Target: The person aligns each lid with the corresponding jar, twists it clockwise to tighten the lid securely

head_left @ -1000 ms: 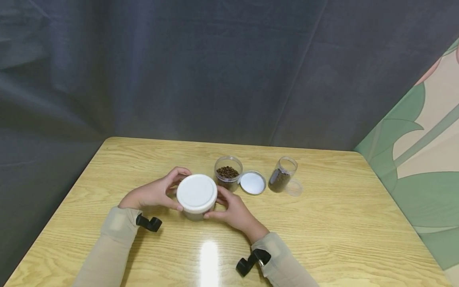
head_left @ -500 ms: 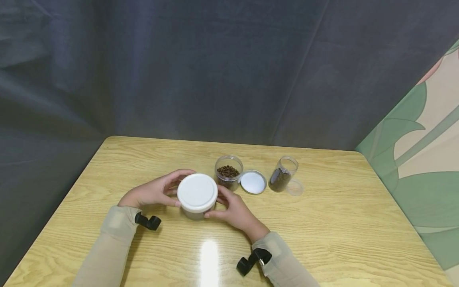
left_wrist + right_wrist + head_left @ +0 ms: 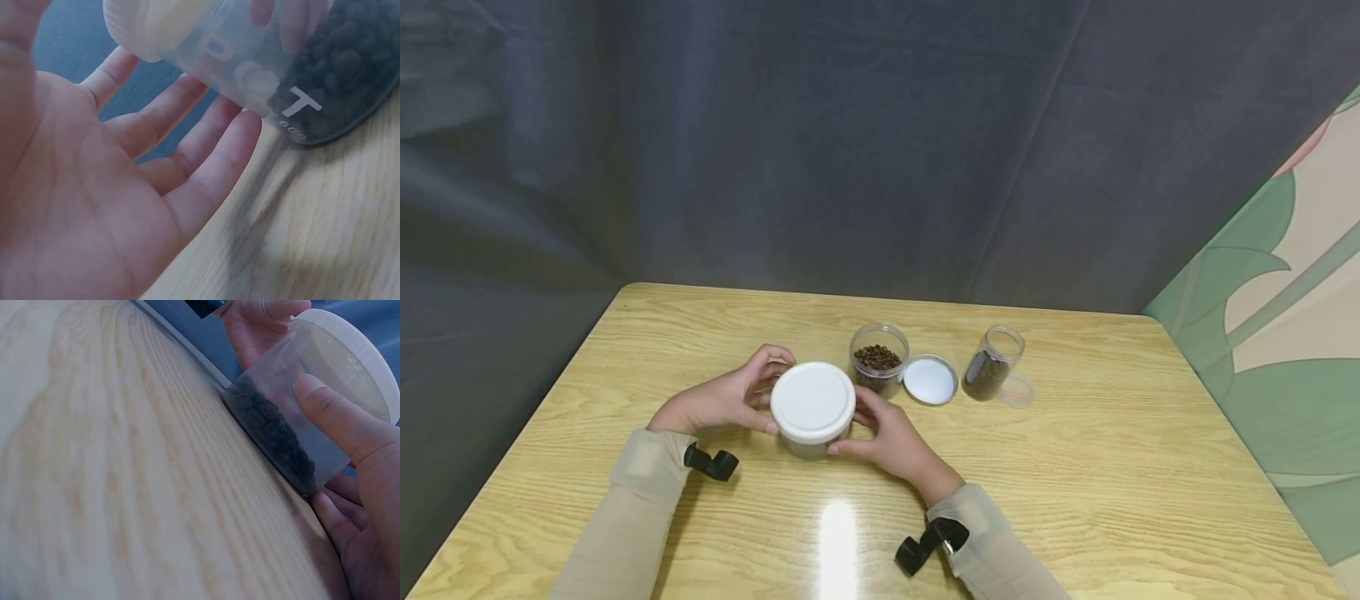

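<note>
A clear plastic jar (image 3: 284,400) with a white screw lid (image 3: 813,402) stands on the table, dark coffee beans (image 3: 269,425) filling its lower part. My right hand (image 3: 883,437) holds the jar's right side, thumb pressed against the wall and fingers round the far side. On the other side, my left hand (image 3: 730,404) has loosely spread fingers beside the jar. Its thumb tip is close to the lid's rim; the left wrist view shows its fingertips at or very near the wall, and contact is hard to tell. White lettering (image 3: 303,103) marks the wall.
Behind the jar stands an uncovered clear jar of coffee beans (image 3: 877,360). A white-lined round lid (image 3: 930,380) lies to its right. Farther right are a taller open jar (image 3: 992,364) with dark contents and a clear disc lid (image 3: 1017,391). A dark curtain (image 3: 880,150) hangs beyond the wooden table (image 3: 1075,467).
The left hand's fingers move in toward the lid, then spread away from it again. The jar and the right hand stay nearly still.
</note>
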The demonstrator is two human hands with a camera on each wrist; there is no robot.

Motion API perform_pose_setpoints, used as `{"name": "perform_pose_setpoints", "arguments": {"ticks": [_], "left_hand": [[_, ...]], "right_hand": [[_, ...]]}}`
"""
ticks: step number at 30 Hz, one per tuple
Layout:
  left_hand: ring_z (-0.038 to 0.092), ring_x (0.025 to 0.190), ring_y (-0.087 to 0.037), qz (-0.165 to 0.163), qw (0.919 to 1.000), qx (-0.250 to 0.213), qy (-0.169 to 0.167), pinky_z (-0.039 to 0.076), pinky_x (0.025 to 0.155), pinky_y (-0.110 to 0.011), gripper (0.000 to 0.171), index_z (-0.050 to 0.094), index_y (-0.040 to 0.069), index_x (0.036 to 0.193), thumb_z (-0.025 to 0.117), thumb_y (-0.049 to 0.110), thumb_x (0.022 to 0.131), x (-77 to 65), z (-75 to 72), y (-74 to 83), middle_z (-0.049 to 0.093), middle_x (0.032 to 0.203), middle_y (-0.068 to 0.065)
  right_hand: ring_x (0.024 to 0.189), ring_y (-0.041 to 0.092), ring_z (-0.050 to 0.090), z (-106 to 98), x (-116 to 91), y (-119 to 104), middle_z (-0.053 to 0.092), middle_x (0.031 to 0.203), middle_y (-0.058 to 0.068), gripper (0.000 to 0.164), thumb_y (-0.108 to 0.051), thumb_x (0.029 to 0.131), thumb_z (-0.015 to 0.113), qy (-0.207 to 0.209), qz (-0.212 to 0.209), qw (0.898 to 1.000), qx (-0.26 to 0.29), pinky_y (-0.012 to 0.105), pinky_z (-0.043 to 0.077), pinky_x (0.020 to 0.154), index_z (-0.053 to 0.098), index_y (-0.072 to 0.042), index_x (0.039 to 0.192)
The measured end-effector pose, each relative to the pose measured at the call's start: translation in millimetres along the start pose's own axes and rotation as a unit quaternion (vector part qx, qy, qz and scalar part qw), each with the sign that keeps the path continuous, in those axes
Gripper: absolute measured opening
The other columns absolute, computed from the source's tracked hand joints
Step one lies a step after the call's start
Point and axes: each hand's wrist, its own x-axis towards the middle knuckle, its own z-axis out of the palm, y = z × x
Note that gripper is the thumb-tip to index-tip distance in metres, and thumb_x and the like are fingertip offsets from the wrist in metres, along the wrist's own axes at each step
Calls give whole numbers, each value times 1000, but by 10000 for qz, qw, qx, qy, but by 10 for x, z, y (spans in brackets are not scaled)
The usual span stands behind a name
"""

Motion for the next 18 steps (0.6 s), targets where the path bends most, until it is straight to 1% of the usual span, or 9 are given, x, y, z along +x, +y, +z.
{"name": "perform_pose_setpoints", "arguments": {"ticks": [3, 5, 9, 13, 18], "left_hand": [[35, 141, -44, 9, 9999, 98, 32, 32, 117, -58, 83, 26, 3, 140, 85, 10, 83, 5, 1, 1, 41, 147, -25], [36, 141, -44, 16, 9999, 110, 37, 33, 117, -58, 81, 27, 3, 142, 84, 10, 84, 4, -3, -8, 41, 148, -24], [38, 141, -40, 57, 10000, -16, -10, 39, 116, -47, 80, 29, 4, 146, 82, 9, 86, -2, -13, -29, 40, 150, -23], [42, 139, -32, 170, 9996, -217, -102, 43, 113, -35, 80, 31, 4, 151, 80, 6, 88, -12, -24, -46, 40, 151, -22], [44, 139, -23, 161, 9992, -341, -146, 43, 113, -30, 81, 32, 7, 154, 78, 4, 88, -14, -23, -36, 40, 153, -19]], "right_hand": [[134, 28, 53, 4, 2, -5, 52, 148, 16, 88, -2, 75, 89, 21, 42, 10000, 3, 25, 45, 110, 44, -4, 150], [134, 28, 53, 7, 3, -6, 52, 147, 16, 89, 0, 74, 89, 31, 65, 10000, 5, 25, 45, 110, 44, -3, 151], [133, 27, 54, 7, 6, -5, 53, 147, 15, 88, 0, 74, 89, 43, 114, 9999, 7, 24, 45, 109, 44, -4, 150], [133, 27, 54, 7, 7, -2, 53, 147, 15, 87, 0, 75, 88, 37, 151, 9999, -22, 24, 45, 109, 45, -4, 150], [134, 33, 53, 8, 5, -15, 52, 147, 21, 87, 3, 76, 87, 15, 233, 9997, -55, 27, 45, 111, 42, 1, 150]]}}
